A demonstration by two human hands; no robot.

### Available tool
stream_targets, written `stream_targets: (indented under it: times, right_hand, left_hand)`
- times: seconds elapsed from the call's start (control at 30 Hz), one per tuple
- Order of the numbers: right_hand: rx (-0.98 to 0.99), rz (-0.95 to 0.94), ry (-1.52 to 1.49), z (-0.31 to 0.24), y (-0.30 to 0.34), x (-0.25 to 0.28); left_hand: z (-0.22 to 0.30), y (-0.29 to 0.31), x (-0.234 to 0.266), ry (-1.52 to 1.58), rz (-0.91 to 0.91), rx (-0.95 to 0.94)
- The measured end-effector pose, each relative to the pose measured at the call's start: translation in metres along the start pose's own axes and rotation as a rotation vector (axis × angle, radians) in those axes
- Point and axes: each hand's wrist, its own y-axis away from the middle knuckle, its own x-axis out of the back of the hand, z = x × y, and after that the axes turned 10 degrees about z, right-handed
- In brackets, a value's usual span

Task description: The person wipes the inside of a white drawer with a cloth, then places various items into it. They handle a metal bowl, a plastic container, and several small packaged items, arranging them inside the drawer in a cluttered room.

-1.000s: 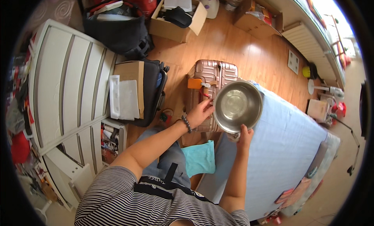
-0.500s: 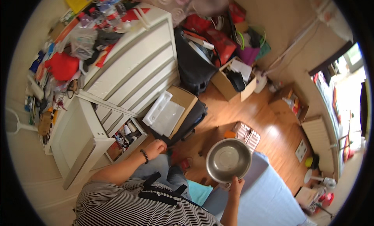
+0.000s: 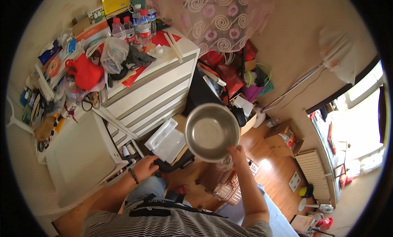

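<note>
My right hand (image 3: pixel 236 156) grips the near rim of a round stainless steel bowl (image 3: pixel 211 132). I look down into the bowl, and nothing shows in it. Something see-through and crumpled (image 3: pixel 225 164) hangs below the rim by my fingers; I cannot make out what it is. My left hand (image 3: pixel 145 167), with a dark bead bracelet at the wrist, is held apart from the bowl with its fingers loosely stretched and nothing in them. Closest to it is a white plastic tray (image 3: pixel 167 141) lying on a cardboard box.
A white chest of drawers (image 3: pixel 159 83) is piled with bottles (image 3: pixel 144 28), bags and a red cloth item (image 3: pixel 84 71). A pulled-out drawer or door panel (image 3: pixel 82 155) juts out at left. Ahead stand bags and boxes. A pinkish suitcase (image 3: pixel 229 190) and a blue-covered surface (image 3: pixel 272 212) are at right.
My right hand has carried the bowl forward and to the left, toward the chest of drawers. My left hand has shifted slightly left and nearer me, its fingers loosening. The view has tilted up.
</note>
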Motion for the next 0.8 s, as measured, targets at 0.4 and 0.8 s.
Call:
stream_targets:
  times: [0.4,0.8]
  right_hand:
    - [0.151,-0.144,-0.297,-0.228,-0.115,-0.144]
    - [0.141,-0.238,-0.306,-0.275,-0.244,-0.245]
  left_hand:
    - [0.008,-0.032,0.037,0.190,-0.136,-0.011]
    - [-0.004,-0.032,0.032,0.382,0.193,0.310]
